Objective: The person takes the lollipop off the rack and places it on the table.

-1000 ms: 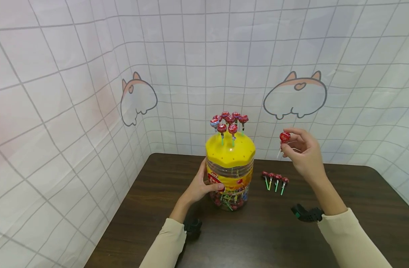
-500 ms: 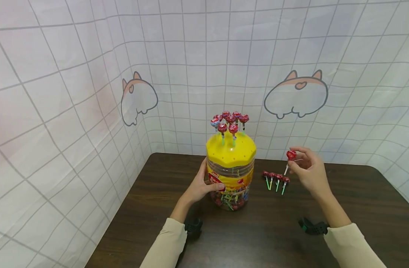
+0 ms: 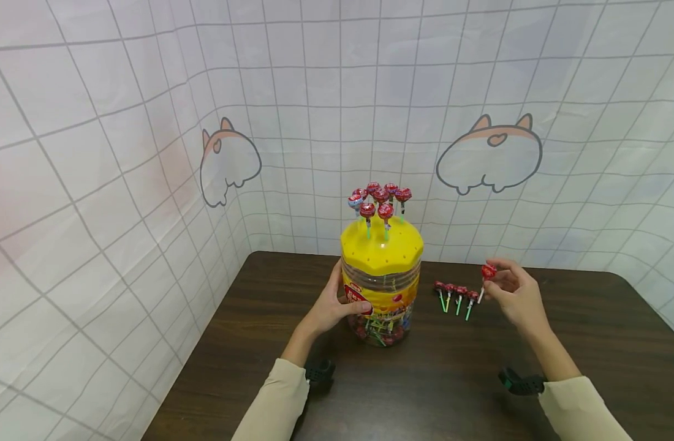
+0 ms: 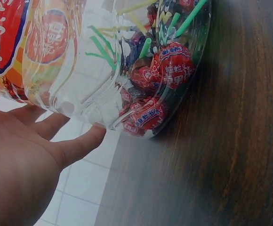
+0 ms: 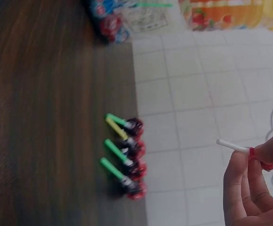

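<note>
A clear plastic candy jar point(image 3: 382, 297) with a yellow lid point(image 3: 383, 251) stands upright on the table. Several red-wrapped lollipops point(image 3: 385, 211) and one bluish lollipop point(image 3: 355, 202) stand stick-down in the lid. My left hand point(image 3: 328, 309) grips the jar's left side, thumb across the label; in the left wrist view its fingertips touch the clear plastic above wrapped lollipops point(image 4: 175, 65) inside. My right hand point(image 3: 516, 294) pinches a red lollipop point(image 3: 488, 272) by the head end, its white stick point(image 5: 233, 146) pointing down. Beside it, several lollipops point(image 3: 459, 291) lie in a row on the table.
The dark wood table point(image 3: 414, 392) ends at a white grid-patterned curtain point(image 3: 315, 153) behind and to the left. Dark wrist devices point(image 3: 521, 383) sit on both forearms. The jar stands left of the lollipop row.
My right hand has come down and slightly right with the lollipop, from above the table's back edge to the right end of the row. My left hand stays on the jar.
</note>
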Available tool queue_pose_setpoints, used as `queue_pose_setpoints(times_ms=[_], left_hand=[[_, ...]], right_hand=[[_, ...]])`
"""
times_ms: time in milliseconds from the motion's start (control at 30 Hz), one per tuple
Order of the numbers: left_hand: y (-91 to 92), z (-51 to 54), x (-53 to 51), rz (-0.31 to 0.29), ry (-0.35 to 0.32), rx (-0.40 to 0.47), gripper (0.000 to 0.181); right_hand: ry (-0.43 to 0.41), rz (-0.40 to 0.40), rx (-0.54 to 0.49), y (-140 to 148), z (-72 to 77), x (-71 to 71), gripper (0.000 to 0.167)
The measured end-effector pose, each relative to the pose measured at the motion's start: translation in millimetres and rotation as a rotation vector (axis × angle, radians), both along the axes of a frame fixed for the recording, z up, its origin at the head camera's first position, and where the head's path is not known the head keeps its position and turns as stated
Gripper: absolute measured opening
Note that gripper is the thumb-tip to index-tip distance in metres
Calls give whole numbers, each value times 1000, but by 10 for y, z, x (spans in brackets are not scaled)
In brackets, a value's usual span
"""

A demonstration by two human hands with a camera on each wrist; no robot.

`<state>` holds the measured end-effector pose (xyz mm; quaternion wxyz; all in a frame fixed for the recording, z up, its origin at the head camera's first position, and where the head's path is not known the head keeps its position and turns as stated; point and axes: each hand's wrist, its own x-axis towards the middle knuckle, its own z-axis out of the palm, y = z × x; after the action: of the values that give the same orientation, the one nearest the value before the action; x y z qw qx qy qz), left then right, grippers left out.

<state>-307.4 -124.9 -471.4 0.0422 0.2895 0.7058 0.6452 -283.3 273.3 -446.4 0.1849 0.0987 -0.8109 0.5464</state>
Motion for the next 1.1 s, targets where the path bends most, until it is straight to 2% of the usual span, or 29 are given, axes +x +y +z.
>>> queue_pose_setpoints(times_ms=[400, 600, 767, 1100], left_hand=[[-5, 7, 0, 18, 19, -20, 106], [-5, -5, -8, 29, 13, -32, 108], [-6, -8, -3, 25, 11, -25, 108], [-4, -20, -1, 14, 10, -8, 106]], right_hand=[[-80, -4, -57, 142, -233, -106, 43], [-129, 30, -65, 203, -328, -153, 42], [-178, 73, -37, 242, -390, -188, 44], [-299, 99, 16, 271, -500, -260, 57]])
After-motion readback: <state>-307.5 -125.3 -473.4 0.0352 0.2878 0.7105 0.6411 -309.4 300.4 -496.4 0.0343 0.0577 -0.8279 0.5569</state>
